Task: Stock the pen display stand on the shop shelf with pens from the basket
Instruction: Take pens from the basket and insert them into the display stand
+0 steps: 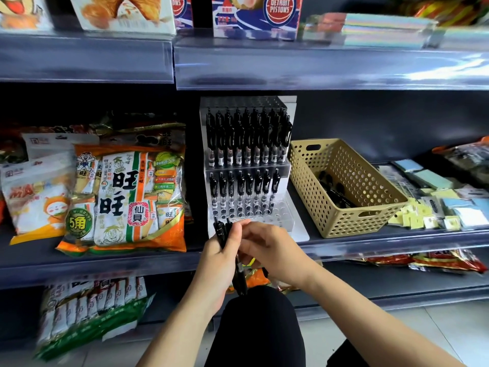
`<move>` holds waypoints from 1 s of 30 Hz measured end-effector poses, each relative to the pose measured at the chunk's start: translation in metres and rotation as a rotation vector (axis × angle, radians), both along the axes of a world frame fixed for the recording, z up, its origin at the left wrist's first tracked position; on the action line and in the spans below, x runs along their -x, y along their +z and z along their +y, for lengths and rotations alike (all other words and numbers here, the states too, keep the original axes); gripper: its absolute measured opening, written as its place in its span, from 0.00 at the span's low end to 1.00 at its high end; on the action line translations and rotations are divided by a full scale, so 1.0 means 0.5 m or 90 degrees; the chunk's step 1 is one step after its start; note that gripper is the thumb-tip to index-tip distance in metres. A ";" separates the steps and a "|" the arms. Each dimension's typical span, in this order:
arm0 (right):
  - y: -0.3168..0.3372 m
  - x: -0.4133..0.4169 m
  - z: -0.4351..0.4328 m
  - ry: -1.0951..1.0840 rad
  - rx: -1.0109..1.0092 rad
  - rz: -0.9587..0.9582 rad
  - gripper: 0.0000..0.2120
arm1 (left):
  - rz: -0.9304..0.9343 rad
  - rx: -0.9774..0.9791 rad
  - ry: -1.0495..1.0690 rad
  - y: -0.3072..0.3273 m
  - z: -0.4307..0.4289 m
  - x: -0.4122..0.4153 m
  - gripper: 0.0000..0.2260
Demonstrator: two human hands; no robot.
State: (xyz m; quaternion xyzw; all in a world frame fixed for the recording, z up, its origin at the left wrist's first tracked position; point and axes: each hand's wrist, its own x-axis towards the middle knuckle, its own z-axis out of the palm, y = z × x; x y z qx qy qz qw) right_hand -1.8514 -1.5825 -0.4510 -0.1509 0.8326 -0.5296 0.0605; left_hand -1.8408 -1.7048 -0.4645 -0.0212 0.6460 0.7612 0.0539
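Dark shop shelving (105, 266) held the pen display stand (246, 167) between snack bags (127, 200) on the left and the tan basket (352, 221) on the right, with spare pens (334, 190) dim in its bottom. Near the stand's front row, the left hand (217, 251) gripped a bundle of black pens (221, 230). These looked light, stiff and likely slick, best pinched singly at the barrel; the right hand (272, 246) met the bundle with curled fingers, but whether they pinched a pen was hidden.

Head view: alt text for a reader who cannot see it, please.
A person's left hand grips a bundle of black pens before a tiered pen display stand on a shop shelf, the right hand touching the bundle. The stand's front row has empty holes; a tan basket beside it holds more pens.
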 end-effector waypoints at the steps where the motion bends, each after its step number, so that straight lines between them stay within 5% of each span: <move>1: 0.001 0.000 0.003 -0.005 0.001 0.000 0.04 | 0.012 0.011 -0.004 0.001 0.001 0.000 0.11; 7: 0.042 0.021 0.059 -0.118 0.018 0.026 0.04 | -0.009 0.102 0.052 -0.015 -0.003 0.008 0.07; 16: 0.097 0.109 0.150 -0.458 0.049 0.201 0.02 | -0.026 0.114 0.127 -0.034 -0.023 0.021 0.18; 30: 0.027 0.171 0.132 -0.444 -0.170 0.218 0.07 | -0.042 0.093 0.134 -0.040 -0.049 0.034 0.12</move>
